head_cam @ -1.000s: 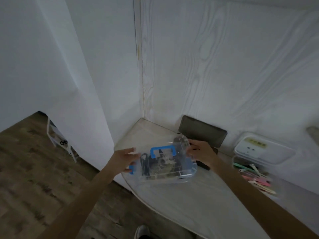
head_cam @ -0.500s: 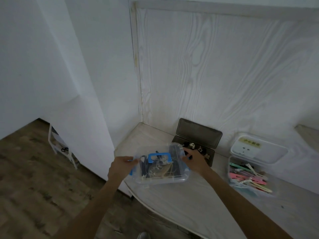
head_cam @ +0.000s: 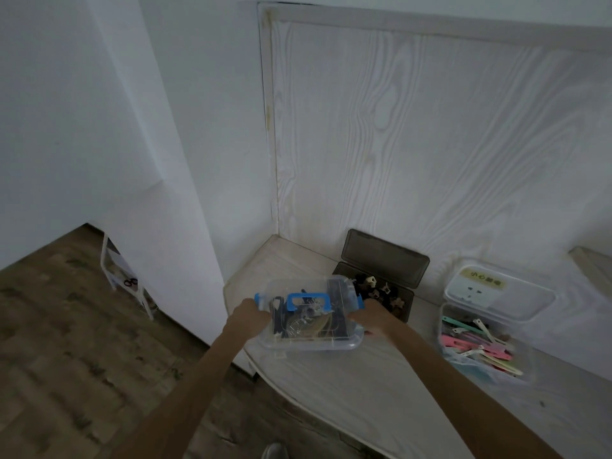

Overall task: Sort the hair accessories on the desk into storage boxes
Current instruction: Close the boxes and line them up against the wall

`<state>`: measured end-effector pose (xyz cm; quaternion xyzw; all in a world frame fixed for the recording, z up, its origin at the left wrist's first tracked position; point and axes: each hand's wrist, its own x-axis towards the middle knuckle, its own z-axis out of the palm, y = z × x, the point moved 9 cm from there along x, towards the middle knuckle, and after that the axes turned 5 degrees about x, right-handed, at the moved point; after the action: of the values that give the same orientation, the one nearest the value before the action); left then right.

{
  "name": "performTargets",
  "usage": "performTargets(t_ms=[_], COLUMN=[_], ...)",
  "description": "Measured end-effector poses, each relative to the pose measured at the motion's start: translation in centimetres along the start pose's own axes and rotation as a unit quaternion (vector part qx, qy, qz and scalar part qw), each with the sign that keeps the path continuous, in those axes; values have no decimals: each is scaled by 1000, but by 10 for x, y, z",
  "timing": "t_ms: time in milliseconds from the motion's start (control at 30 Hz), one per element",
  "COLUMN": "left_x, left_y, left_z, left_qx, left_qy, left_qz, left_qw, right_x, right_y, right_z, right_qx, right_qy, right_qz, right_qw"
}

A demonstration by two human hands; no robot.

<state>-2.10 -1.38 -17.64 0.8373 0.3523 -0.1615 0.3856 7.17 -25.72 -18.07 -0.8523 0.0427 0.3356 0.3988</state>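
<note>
Lowered since a second ago, the clear lidded box point(head_cam: 309, 314) with the blue handle point(head_cam: 306, 300) now seems to sit on the tabletop point(head_cam: 381, 402), just beside the open dark box point(head_cam: 384, 286) of claw clips. Left hand point(head_cam: 248, 318) and right hand point(head_cam: 371, 318) grip its ends. That box looks finished; the open clear box point(head_cam: 483, 342) of flat clips remains unlidded.

A pale wood-grain desk point(head_cam: 347, 399) carries a clear lidded box point(head_cam: 308, 342), a dark box point(head_cam: 402, 308) and a clear clip box point(head_cam: 526, 369).
</note>
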Motion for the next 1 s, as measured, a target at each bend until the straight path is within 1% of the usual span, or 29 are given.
performTargets(t_ms=[100,133,167,233,300,467,533,600,633,667,700,733,800,900,1000], left_x=[-10,-13,-14,-13,-8,11,24,33,36,39,43,44,44,46,53], left_y=[6,7,7,5,5,24,38,53,59,62,62,60,55,51,57], left_z=[-5,-7,-9,-14,-23,-64,-68,-58,-54,-52,-51,-51,-48,-34,-36], left_qx=[113,131,139,137,134,143,122,94,124,181,237,275,305,336,346], left_qy=[36,53,65,77,86,135,110,50,33,39,61,92,125,123,131], left_qz=[36,43,44,49,54,64,96,154,177,188,190,185,160,145,150], left_qw=[992,989,987,986,986,978,982,982,976,965,951,939,931,923,917], right_x=[-7,-7,-6,-4,-7,2,4,1,1,2,4,5,4,10,17], right_y=[-21,-22,-22,-23,-27,-48,-61,-72,-75,-78,-81,-85,-94,-97,-103], right_z=[2,4,5,7,8,20,28,37,39,38,36,32,29,36,33], right_qx=[-140,-174,-195,-201,-183,-68,-32,-12,-11,-19,-32,-49,-113,-265,-334], right_qy=[36,45,51,60,57,37,17,-8,-12,-8,-1,11,32,46,93], right_qz=[-69,-73,-76,-88,-93,-110,-125,-148,-155,-163,-174,-199,-251,-292,-331], right_qw=[987,981,977,974,977,991,992,989,988,986,984,979,961,918,878])
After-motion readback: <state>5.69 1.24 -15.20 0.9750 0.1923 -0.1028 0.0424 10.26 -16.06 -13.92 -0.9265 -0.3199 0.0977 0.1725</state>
